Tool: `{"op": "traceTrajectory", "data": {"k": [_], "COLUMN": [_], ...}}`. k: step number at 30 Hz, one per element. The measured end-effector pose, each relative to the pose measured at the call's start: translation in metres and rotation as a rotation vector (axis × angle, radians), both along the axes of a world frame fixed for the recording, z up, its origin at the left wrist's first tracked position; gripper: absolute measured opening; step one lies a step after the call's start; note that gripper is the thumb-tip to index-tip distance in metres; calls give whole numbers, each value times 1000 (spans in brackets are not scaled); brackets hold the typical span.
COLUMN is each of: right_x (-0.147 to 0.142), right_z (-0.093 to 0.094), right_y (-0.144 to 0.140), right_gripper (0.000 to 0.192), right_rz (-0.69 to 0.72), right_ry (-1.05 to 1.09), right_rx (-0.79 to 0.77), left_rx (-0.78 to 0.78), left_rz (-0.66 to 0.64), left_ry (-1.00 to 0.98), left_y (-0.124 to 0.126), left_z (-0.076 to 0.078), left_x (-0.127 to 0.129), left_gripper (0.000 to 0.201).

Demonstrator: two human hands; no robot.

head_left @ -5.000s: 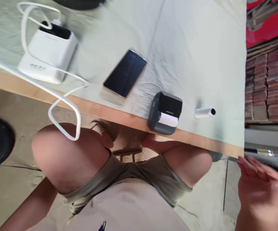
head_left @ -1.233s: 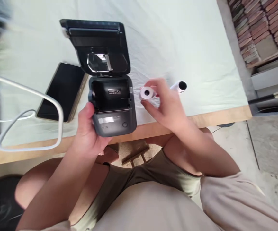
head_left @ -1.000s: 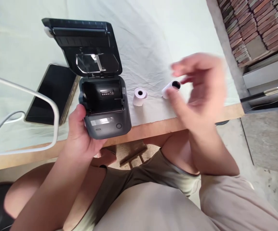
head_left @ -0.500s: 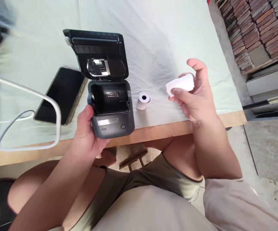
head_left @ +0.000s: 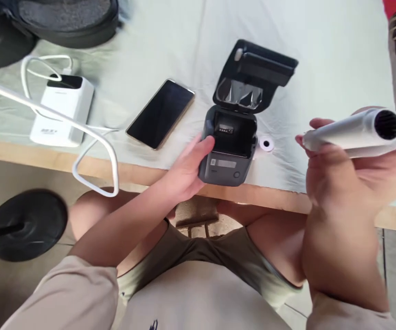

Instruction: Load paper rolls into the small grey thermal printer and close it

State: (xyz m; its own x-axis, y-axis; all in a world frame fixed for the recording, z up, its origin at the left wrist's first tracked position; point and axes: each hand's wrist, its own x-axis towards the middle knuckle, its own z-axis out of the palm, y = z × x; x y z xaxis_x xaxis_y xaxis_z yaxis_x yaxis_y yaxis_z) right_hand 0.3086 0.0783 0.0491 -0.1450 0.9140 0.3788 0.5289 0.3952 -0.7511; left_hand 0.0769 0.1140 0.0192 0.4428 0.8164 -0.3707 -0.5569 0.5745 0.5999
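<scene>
My left hand (head_left: 191,169) grips the dark grey mini label printer (head_left: 225,173) by its left side, thumb on the edge. Its black lid (head_left: 252,75) stands up and the paper compartment holds no roll. A small white paper roll (head_left: 265,144) stands on the cloth just behind the printer's right side. Off to the right and closer to the camera, my right hand (head_left: 352,178) is closed around a white tube-like paper roll (head_left: 349,129). That roll's dark hollow end faces right, and a loose white layer shows under it.
A black-screened phone (head_left: 161,114) lies left of the printer. Farther left are a white power bank (head_left: 62,112) and a looped white cable (head_left: 113,169) hanging over the table's wooden edge (head_left: 139,175). Black objects (head_left: 70,32) sit at the back left. A round black base (head_left: 28,224) is on the floor.
The view has swung left. My right hand has lifted the paper roll closer to the camera and turned it, so its hollow end now shows. The printer stays in my left hand.
</scene>
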Motion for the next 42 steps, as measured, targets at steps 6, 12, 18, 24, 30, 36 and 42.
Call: {"op": "traceTrajectory", "data": {"k": [6,12,18,24,30,36,42], "right_x": [-35,-40,-45,-38,-24,-27,-35], "right_z": [4,8,12,11,30,31,22], "right_y": [6,19,4,4,52,48,40], "right_gripper": [23,21,16,5,39,27,44], "right_rz": [-47,-111,33,5,-28,-95,139], "right_ry": [-316,-438,-418,-207,5,1,-60], "right_rx": [181,456,537,555,221,157,-57], "left_rx": [156,170,123,96,140,157,159], "left_rz": [-2,-16,-57,-69,-24,-26,-19], "left_ry": [-92,-67,-148,-101,29,71,-12], "left_y": [-6,-5,1,0,-2,-5,-8], "left_z": [-2,-3,-4,-1,-1,-2,-2], "left_x": [2,0,-4,-7,-7,-10,-11], "left_gripper": [57,62,67,69,81,101,82]}}
